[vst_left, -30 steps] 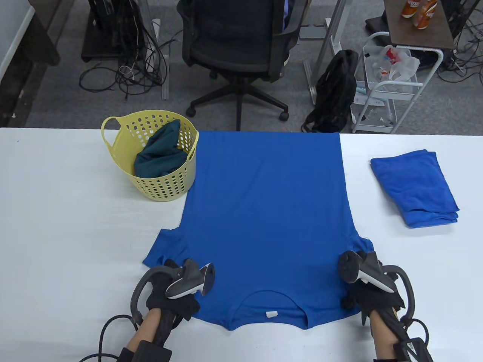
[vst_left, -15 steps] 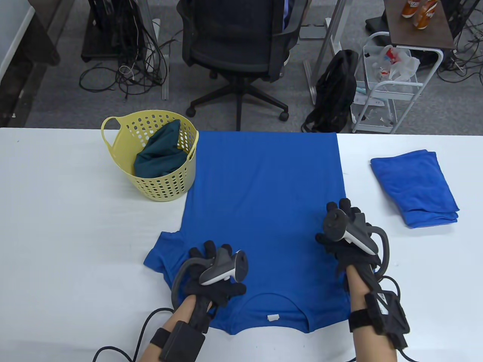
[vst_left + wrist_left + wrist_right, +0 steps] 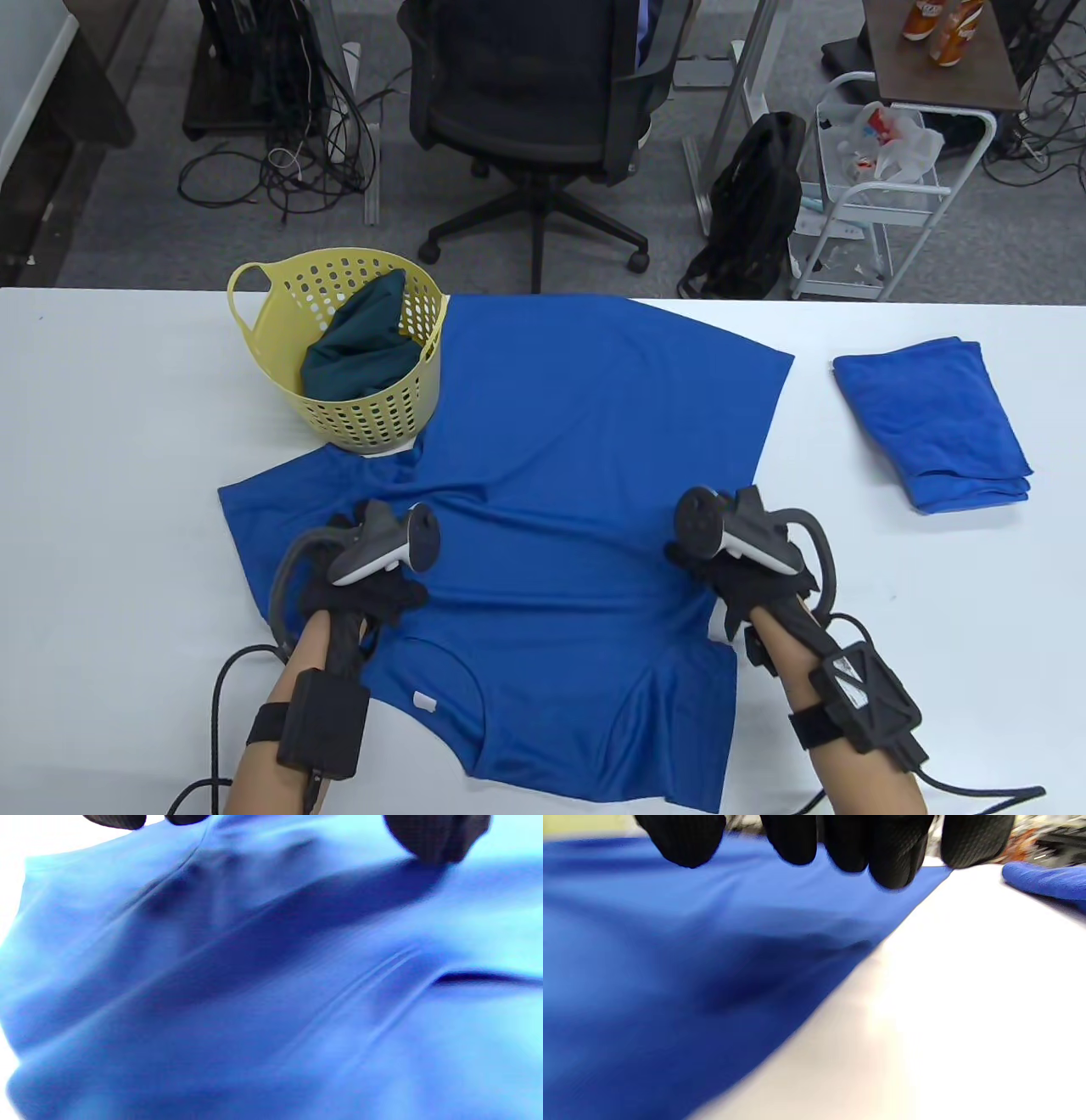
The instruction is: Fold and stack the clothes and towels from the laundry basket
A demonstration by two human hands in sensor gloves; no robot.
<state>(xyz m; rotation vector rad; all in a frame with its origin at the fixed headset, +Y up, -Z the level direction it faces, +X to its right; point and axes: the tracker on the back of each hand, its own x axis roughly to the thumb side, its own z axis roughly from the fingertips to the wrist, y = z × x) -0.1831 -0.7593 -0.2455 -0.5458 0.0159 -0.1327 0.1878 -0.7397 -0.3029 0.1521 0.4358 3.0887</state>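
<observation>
A blue T-shirt [image 3: 577,441] lies spread on the white table [image 3: 110,441], skewed, with its collar and white tag at the near left and wrinkles across its middle. My left hand [image 3: 365,586] rests on the shirt near the left sleeve. In the left wrist view the gloved thumb [image 3: 432,836] touches the blue fabric [image 3: 271,984]. My right hand [image 3: 730,573] lies on the shirt's right side. Its fingers [image 3: 886,853] hang loosely over the cloth [image 3: 670,963], close to its edge. Neither hand visibly pinches the cloth.
A yellow laundry basket [image 3: 254,327] at the back left holds a dark green garment [image 3: 361,348] and touches the shirt's left edge. A folded blue towel [image 3: 933,424] lies at the right, and its corner [image 3: 1048,880] shows in the right wrist view. An office chair [image 3: 526,93] stands beyond the table.
The shirt has turned clockwise: the collar slid to the near left, the hem's right corner swung right, and the left sleeve spread out. Both hands moved leftward on it.
</observation>
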